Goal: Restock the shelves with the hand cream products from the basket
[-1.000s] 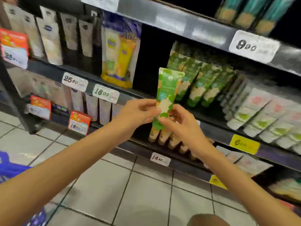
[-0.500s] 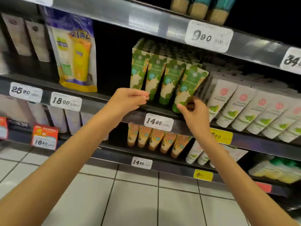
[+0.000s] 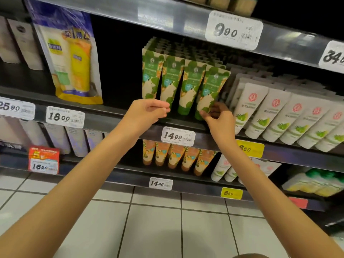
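Tube point(image 3: 211, 88) of hand cream, rightmost of 4 green ones, stands at the shelf point(image 3: 111, 121) front edge, right hand point(image 3: 220, 121) pinching its base. Left hand point(image 3: 147, 112) curled at the left tubes point(image 3: 150, 75), near their bases; grip can't be told.

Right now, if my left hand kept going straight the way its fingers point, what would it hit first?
Your left hand points rightward, so it would likely meet the bottom of the second green tube from the left first. Depth is unclear; they may be touching.
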Available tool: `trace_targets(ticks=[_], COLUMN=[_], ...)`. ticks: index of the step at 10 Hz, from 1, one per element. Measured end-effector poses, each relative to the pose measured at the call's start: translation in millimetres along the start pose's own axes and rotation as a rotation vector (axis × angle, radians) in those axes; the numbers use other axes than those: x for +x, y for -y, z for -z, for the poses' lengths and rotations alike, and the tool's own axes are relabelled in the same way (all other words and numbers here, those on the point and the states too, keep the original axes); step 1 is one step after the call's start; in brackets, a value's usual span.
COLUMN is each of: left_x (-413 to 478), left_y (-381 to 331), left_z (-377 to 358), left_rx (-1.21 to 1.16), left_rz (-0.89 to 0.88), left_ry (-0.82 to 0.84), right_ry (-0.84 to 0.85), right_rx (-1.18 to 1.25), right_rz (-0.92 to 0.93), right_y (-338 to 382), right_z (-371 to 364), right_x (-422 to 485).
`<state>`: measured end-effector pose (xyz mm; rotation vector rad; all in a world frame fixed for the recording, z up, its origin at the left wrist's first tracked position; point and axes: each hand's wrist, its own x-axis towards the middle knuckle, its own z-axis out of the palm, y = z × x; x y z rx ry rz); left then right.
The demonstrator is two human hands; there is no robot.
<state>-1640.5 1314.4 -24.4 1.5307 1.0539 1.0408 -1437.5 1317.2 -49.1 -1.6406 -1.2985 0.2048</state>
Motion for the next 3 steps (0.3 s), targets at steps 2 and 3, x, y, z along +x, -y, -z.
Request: trace_targets(ticks=[2,3], left_x=[5,7], left_y=[5,9], left_z=[-9,-14], left_rx=[0.007,0.047], left_rz=[-0.019,-0.086], left_ry=[-0.001,-0.100], right_ry=[0.042,-0.033], right_rx=[0.045,0.019], right_rz=[-0.037,-0.006], right_y=[7,5], right_z=[4,10], right_x=[-8,-26])
